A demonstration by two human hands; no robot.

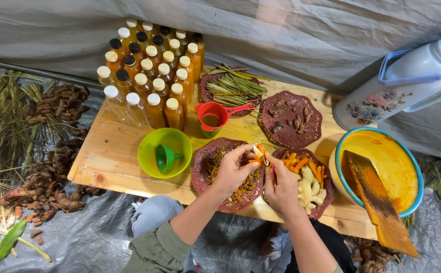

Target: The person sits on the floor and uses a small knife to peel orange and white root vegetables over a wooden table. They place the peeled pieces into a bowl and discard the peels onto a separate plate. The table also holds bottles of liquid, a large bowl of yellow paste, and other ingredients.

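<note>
While both hands are meeting over the low wooden table (110,151), the left hand (232,171) is curling its fingers around a small orange turmeric piece (257,152), pinching it just above the gap between two dark red plates. The right hand (281,188) is closing on a thin blade-like tool, hard to make out, with its tip touching that same piece. Under the left hand, the near plate (200,171) is holding fine orange shavings. Under the right hand, the second plate (324,201) is carrying orange sticks and pale sliced root. Just left of them, a green bowl (149,163) is holding a green funnel (166,157). Behind it, a red measuring cup (213,117) is sitting beside a cluster of capped bottles (152,76) of amber liquid. To the right, a blue-rimmed basin (405,167), stained yellow, is bearing a wooden paddle (377,199), and a flowered flask (397,88) is standing behind it.
</note>
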